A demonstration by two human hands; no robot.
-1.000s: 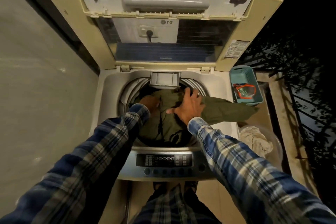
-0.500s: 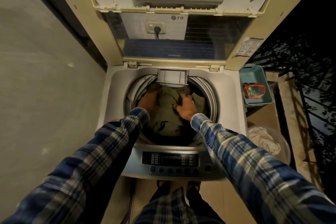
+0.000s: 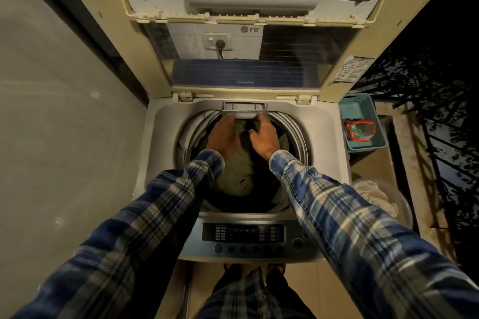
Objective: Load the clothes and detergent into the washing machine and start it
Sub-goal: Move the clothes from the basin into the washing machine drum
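Observation:
A top-loading washing machine (image 3: 160,153) stands in front of me with its lid (image 3: 248,33) raised. An olive-green garment (image 3: 237,173) lies inside the drum. Both my hands are over the drum's far side, just under the grey detergent drawer (image 3: 245,109). My left hand (image 3: 223,134) is flat, its fingers reaching to the drawer's left end. My right hand (image 3: 263,134) has relaxed fingers, with its fingertips at the drawer's right end. Neither hand holds anything that I can see. The control panel (image 3: 243,237) is at the machine's near edge.
A teal plastic basket (image 3: 363,111) with an orange-trimmed item inside sits to the right of the machine. A clear tub (image 3: 404,204) with pale cloth (image 3: 373,194) stands nearer on the right. A wall runs along the left. A dark railing is at the far right.
The green garment, draped over the right rim a second ago, is now wholly inside the drum. Both hands have let go of it and moved up to the detergent drawer.

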